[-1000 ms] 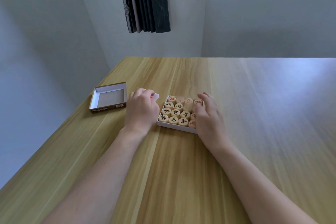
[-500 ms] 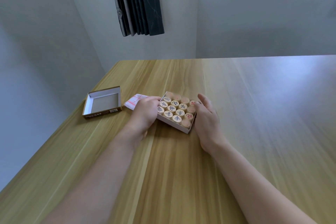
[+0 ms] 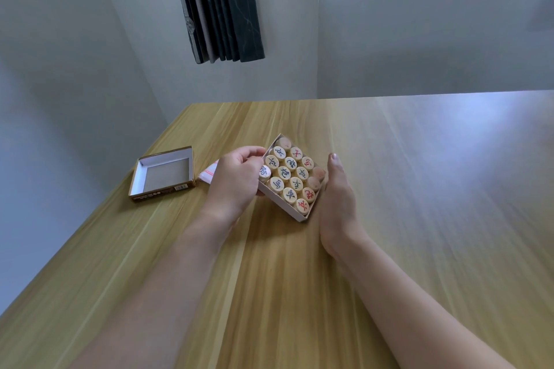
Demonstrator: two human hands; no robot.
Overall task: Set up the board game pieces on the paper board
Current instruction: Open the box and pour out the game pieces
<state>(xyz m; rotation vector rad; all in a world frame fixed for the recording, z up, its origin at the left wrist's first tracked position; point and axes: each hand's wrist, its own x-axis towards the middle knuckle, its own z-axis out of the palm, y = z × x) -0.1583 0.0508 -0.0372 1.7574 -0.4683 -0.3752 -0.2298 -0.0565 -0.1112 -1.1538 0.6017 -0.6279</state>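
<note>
— What are the hands doing at the wooden table (image 3: 389, 189)?

— The left hand (image 3: 236, 180) curls over the left edge of a shallow white box (image 3: 295, 212), fingers bent round its rim, thumb uppermost. The right hand (image 3: 337, 204) stands on edge against the box's right side, fingers straight and pressed together, thumb pointing away from the camera.

— And the game pieces?

— Round wooden pieces (image 3: 289, 177) marked in black or red characters sit packed in rows inside the box, which is turned at an angle and tilted, its left side raised. One piece (image 3: 264, 172) with a dark character sits at the left rim, just against the left hand's fingers.

— Where is the paper board?

— A folded white sheet with red lines (image 3: 208, 177) shows just behind the left hand, lying on the table, mostly hidden. Farther left, well apart from the box, lies its open lid (image 3: 163, 174), brown outside, white inside.
</note>
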